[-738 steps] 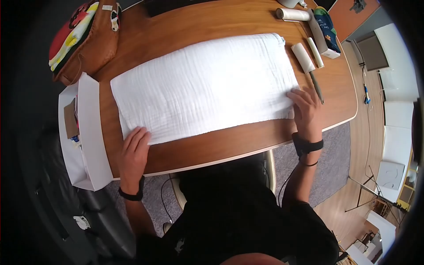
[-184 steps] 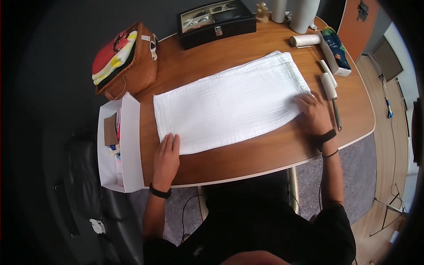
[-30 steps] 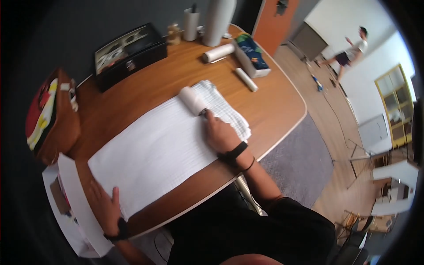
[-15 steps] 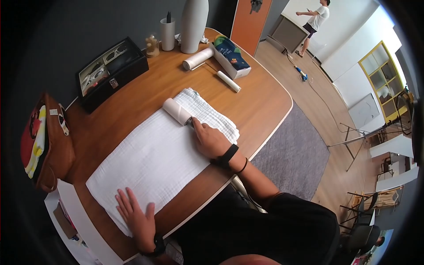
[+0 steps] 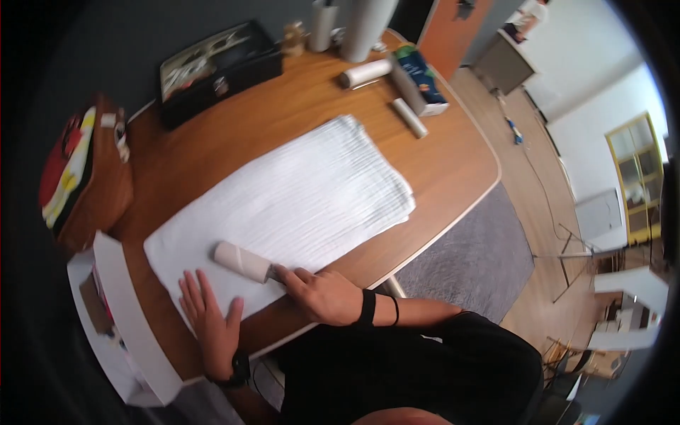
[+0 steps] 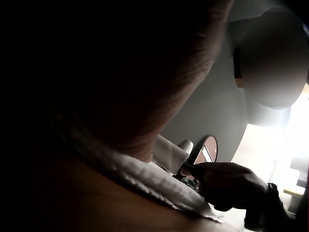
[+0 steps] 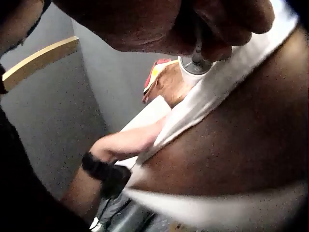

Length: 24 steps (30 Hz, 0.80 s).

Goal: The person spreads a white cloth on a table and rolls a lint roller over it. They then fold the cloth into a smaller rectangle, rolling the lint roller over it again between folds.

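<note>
A folded white cloth (image 5: 283, 191) lies flat on the wooden table. The right hand (image 5: 322, 294) grips the handle of a lint roller (image 5: 242, 261), whose pale cylinder rests on the cloth near its left end. Fingers spread, the left hand (image 5: 214, 322) rests on the cloth's near left corner, just beside the roller. In the left wrist view the right hand (image 6: 234, 186) holds the roller (image 6: 169, 154) above the cloth's edge (image 6: 145, 179). The right wrist view shows the roller's end (image 7: 194, 67) under the curled right fingers, with the left hand (image 7: 130, 142) beyond.
A white open box (image 5: 138, 333) and a brown basket (image 5: 106, 180) with folded cloths stand at the left. At the back are a black glasses case (image 5: 219, 74) and tall white vessels. A spare roll (image 5: 409, 117), another roll (image 5: 366, 73) and a small box (image 5: 418, 81) lie to the right.
The right hand has moved the lint roller from the cloth's far right part to its near left part. The left hand has come onto the cloth's corner. The head view has shifted.
</note>
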### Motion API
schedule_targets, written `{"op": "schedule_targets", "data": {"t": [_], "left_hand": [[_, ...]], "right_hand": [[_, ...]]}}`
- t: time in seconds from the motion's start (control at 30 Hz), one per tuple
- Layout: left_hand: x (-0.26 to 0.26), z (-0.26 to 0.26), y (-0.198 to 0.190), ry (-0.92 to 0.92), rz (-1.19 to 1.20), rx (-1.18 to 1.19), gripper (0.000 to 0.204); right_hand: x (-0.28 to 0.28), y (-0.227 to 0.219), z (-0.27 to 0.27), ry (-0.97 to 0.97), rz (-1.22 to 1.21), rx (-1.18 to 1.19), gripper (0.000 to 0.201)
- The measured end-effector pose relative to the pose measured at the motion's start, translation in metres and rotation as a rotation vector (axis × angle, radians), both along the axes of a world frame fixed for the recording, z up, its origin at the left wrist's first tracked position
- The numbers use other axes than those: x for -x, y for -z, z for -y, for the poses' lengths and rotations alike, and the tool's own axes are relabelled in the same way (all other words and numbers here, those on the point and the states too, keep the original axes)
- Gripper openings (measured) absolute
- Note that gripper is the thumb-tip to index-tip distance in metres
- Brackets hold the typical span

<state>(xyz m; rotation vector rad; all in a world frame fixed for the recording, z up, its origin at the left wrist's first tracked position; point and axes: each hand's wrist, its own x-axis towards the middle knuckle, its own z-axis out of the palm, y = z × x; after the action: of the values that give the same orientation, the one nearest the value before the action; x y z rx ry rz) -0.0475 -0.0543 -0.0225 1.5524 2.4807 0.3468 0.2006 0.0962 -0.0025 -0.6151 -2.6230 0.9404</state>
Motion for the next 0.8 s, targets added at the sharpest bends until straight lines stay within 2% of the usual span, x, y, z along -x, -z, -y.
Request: {"op": "schedule_targets", "data": {"t": [0.03,0.1,0.13,0.17,0.23,0.33,0.4,0.47,0.5,0.57,0.63,0.67,0.7,0.77,0.8], "left_hand": [[0.001,0.0,0.0,0.01,0.014,-0.011,0.095],[0.006,0.003,0.003,0.019,0.022,-0.01,0.091],[0.005,0.005,-0.007,0.038,0.062,-0.031,0.089],[0.008,0.005,-0.006,0.04,0.052,-0.002,0.087],[0.01,0.007,-0.009,0.038,0.076,-0.012,0.089],[0.012,0.011,-0.001,0.02,0.081,-0.026,0.09],[0.013,0.013,0.001,0.031,0.107,-0.053,0.088],[0.014,0.014,0.003,0.048,0.105,-0.054,0.087],[0.017,0.015,0.003,0.065,0.103,-0.045,0.087],[0.03,0.021,0.004,0.094,0.224,-0.114,0.08],[0.047,0.033,0.002,0.127,0.461,-0.227,0.074],[0.046,0.036,-0.001,0.057,0.49,-0.265,0.065],[0.046,0.038,-0.003,0.081,0.489,-0.244,0.065],[0.045,0.044,-0.005,-0.011,0.063,-0.062,0.062],[0.045,0.046,-0.004,-0.03,0.053,0.009,0.063]], "right_hand": [[-0.002,0.014,0.011,-0.043,-0.003,0.036,0.065],[-0.021,0.047,0.025,0.08,0.044,-0.199,0.067],[-0.041,0.049,0.025,0.081,0.12,-0.316,0.066],[-0.071,0.045,0.005,0.138,0.186,-0.474,0.064],[-0.112,0.034,-0.039,0.163,0.154,-0.722,0.054],[-0.181,0.066,-0.113,0.506,0.432,-0.448,0.03],[-0.174,0.042,-0.121,0.605,0.342,-0.571,0.025],[-0.168,0.017,-0.125,0.743,0.271,-0.192,0.024],[-0.161,0.022,-0.117,0.733,0.198,-0.265,0.025],[-0.117,0.039,-0.087,0.739,-0.249,-0.154,0.023],[-0.076,0.022,-0.05,0.526,-0.176,-0.258,0.02],[-0.063,0.013,-0.034,0.427,-0.054,-0.125,0.021],[-0.051,0.006,-0.019,0.33,0.06,0.009,0.022],[-0.023,-0.004,0.01,0.133,0.089,-0.041,0.022],[-0.013,-0.004,0.023,0.076,0.067,0.01,0.02]]}}
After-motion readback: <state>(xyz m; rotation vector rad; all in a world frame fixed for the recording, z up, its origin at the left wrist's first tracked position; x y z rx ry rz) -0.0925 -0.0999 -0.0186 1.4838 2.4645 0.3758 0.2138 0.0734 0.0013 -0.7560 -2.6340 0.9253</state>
